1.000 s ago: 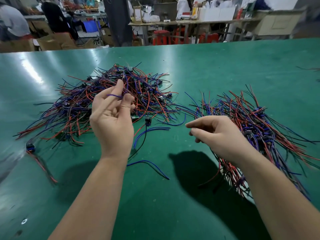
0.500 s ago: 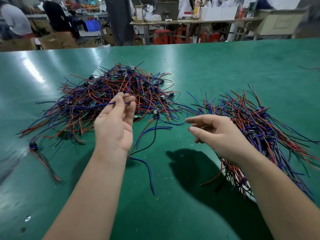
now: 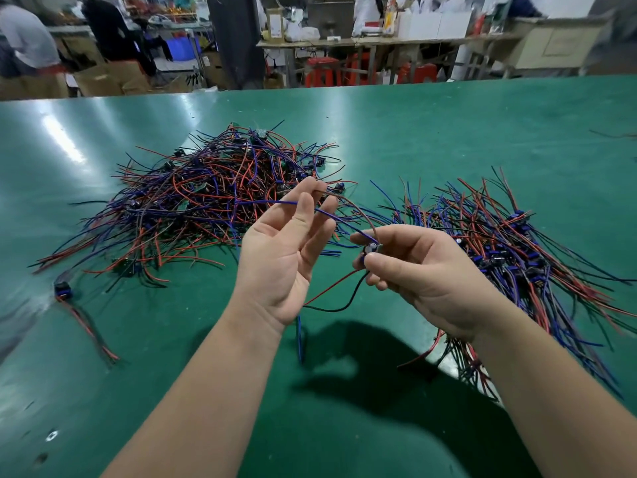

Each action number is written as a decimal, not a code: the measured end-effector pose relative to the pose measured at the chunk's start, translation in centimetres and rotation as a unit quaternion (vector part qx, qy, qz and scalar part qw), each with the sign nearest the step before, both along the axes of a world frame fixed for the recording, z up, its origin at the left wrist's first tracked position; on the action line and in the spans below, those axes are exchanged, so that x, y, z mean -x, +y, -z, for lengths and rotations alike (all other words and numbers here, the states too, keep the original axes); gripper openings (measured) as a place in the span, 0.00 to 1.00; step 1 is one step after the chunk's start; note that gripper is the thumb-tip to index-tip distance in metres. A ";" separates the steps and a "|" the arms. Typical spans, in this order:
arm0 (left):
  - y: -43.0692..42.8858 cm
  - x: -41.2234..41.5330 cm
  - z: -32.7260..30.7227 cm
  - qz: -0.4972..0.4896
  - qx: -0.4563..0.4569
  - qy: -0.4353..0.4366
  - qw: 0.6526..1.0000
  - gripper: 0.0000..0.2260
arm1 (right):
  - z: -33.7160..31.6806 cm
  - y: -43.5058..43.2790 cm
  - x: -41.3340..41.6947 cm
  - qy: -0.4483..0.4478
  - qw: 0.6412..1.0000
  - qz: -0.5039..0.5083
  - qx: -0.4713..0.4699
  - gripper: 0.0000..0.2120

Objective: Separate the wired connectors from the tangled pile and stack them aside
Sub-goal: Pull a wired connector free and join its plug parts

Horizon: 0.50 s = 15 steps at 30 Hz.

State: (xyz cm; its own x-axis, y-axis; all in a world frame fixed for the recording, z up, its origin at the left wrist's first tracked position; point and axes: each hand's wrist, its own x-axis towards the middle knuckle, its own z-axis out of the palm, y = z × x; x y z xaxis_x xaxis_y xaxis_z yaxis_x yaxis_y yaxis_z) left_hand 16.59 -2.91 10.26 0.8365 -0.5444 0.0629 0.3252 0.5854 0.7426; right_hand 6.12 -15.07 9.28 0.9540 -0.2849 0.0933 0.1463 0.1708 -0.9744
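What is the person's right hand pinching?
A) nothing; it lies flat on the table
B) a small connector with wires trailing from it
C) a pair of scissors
B: the right hand pinches a small connector between thumb and fingertips, and the left hand holds its wires.

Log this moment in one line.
left hand pinches wires | right hand pinches connector | tangled pile left | stack right

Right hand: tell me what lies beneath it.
Beneath the right hand lies the stack of wired connectors on the green table; its near left edge is covered.
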 end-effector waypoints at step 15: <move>0.4 -0.4 -0.4 -0.107 -0.037 -0.055 0.992 0.08 | -0.8 -0.2 0.2 0.031 0.999 0.034 -0.025 0.10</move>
